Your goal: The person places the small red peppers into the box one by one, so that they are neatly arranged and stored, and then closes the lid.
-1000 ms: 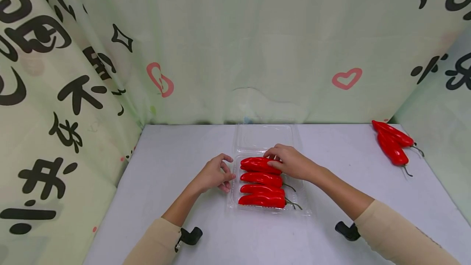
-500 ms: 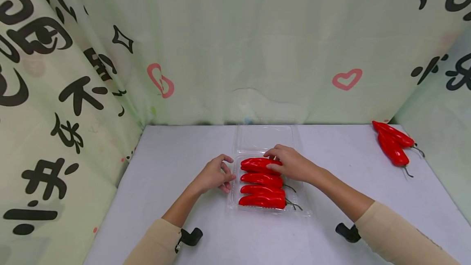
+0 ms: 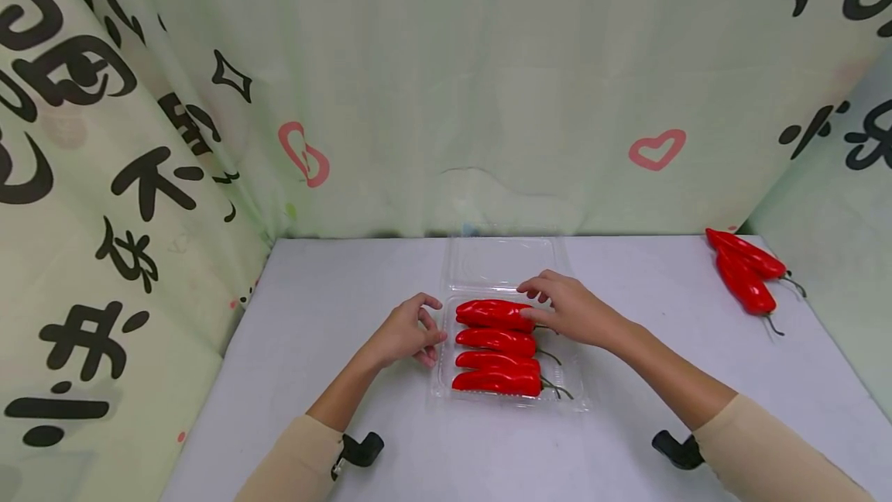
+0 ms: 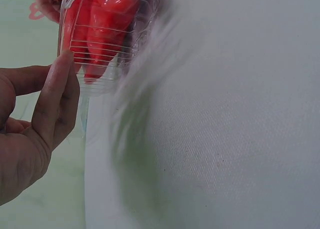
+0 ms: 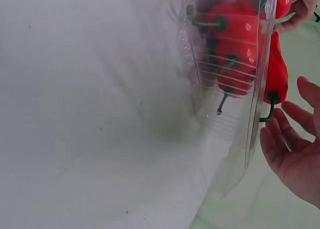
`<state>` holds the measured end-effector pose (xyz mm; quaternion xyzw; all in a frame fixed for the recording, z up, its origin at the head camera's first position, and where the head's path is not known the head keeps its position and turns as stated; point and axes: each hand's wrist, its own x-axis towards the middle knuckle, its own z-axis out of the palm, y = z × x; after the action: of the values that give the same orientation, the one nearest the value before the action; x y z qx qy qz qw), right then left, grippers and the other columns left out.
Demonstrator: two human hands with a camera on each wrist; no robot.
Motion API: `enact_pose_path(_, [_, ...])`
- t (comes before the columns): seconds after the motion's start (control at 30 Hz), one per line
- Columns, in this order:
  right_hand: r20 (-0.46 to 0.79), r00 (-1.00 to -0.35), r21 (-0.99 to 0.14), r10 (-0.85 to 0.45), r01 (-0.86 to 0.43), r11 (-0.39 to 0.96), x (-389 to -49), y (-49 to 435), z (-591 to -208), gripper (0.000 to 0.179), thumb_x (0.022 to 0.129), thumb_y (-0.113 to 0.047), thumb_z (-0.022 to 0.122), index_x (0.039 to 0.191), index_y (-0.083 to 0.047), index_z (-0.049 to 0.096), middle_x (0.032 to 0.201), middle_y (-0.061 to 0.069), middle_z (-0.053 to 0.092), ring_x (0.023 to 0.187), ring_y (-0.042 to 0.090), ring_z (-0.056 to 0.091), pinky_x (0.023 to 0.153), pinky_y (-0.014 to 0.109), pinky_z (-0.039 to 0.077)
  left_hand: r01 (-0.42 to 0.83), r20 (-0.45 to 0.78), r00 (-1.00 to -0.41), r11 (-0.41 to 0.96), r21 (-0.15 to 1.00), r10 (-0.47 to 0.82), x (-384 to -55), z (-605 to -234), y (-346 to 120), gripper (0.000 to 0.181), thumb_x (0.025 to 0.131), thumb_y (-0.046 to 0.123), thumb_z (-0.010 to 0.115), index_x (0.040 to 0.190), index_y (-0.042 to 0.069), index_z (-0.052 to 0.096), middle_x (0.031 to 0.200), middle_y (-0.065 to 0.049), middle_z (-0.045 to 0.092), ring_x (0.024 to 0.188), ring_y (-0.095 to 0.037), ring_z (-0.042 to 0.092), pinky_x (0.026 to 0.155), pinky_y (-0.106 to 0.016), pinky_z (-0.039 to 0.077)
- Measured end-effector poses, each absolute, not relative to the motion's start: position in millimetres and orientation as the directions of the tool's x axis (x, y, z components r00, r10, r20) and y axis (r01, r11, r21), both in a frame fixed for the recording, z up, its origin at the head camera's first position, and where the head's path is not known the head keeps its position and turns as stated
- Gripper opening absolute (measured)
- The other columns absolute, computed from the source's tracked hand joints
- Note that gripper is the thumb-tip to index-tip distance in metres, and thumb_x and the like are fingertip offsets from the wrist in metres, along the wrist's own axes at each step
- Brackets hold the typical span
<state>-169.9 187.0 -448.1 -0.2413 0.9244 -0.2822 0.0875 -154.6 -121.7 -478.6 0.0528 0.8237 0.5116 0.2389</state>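
Several red chili peppers [image 3: 496, 342] with green stems lie side by side across a clear plastic clamshell box [image 3: 570, 366], its lid [image 3: 505, 260] folded back behind it. My left hand [image 3: 406, 331] is at the box's left edge; in the left wrist view a fingertip [image 4: 66, 59] touches the rim, with no pepper in the hand. By the stem end of the rearmost chili pepper [image 3: 488, 314] is my right hand [image 3: 574, 308], its fingers spread. The right wrist view shows these fingers [image 5: 292, 131] loosely bent below that pepper's stem [image 5: 270, 111], gripping nothing.
Two more red chili peppers [image 3: 746, 281] lie at the back right corner of the white table [image 3: 648, 378]. Printed curtains [image 3: 488, 99] enclose the back and sides. A black wrist camera [image 3: 362, 449] juts from the left sleeve, another [image 3: 677, 449] from the right.
My right hand has let go of the rearmost chili pepper and shifted right, its fingers spreading. The left hand and the box have stayed in place.
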Motion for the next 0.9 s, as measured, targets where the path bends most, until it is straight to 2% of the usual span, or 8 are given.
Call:
enact_pose_path(0.2, [0.034, -0.890, -0.547, -0.455, -0.397, 0.737, -163.9, 207.4, -443.6, 0.041, 0.093, -0.022, 0.077, 0.129, -0.006, 0.067, 0.117, 0.010, 0.069, 0.101, 0.023, 0.066, 0.081, 0.037, 0.064, -0.164, -0.346, -0.881, 0.478, 0.863, 0.323, -154.2, -476.3, -122.0, 0.051, 0.093, 0.008, 0.076, 0.137, 0.005, 0.049, 0.094, -0.012, 0.063, 0.057, -0.019, 0.068, 0.057, -0.030, 0.062])
enact_pose_path(0.4, [0.073, -0.905, -0.548, -0.419, -0.388, 0.742, -159.7, 230.5, -437.8, 0.043, 0.094, -0.022, 0.077, 0.132, -0.004, 0.065, 0.118, 0.015, 0.069, 0.105, 0.031, 0.067, 0.088, 0.049, 0.063, -0.172, -0.355, -0.879, 0.481, 0.859, 0.319, -153.3, -474.7, -121.9, 0.051, 0.093, 0.008, 0.076, 0.136, 0.005, 0.049, 0.094, -0.012, 0.063, 0.057, -0.019, 0.068, 0.057, -0.030, 0.062])
enact_pose_path(0.67, [0.085, -0.932, -0.532, -0.353, -0.342, 0.775, -155.1, 265.6, -435.0, 0.048, 0.096, -0.026, 0.074, 0.137, -0.004, 0.060, 0.131, 0.017, 0.065, 0.115, 0.039, 0.066, 0.094, 0.057, 0.060, -0.178, -0.359, -0.876, 0.476, 0.861, 0.322, -154.1, -476.1, -121.2, 0.051, 0.093, 0.008, 0.076, 0.137, 0.005, 0.049, 0.094, -0.012, 0.062, 0.057, -0.019, 0.068, 0.057, -0.030, 0.062])
enact_pose_path(0.9, [0.050, -0.954, -0.537, -0.297, -0.276, 0.797, -150.7, 296.2, -434.0, 0.056, 0.097, -0.033, 0.073, 0.142, -0.005, 0.055, 0.139, 0.021, 0.060, 0.120, 0.046, 0.061, 0.093, 0.062, 0.059, -0.176, -0.357, -0.878, 0.477, 0.861, 0.319, -153.6, -476.7, -121.0, 0.051, 0.093, 0.008, 0.076, 0.137, 0.005, 0.049, 0.094, -0.012, 0.062, 0.058, -0.019, 0.068, 0.057, -0.030, 0.062])
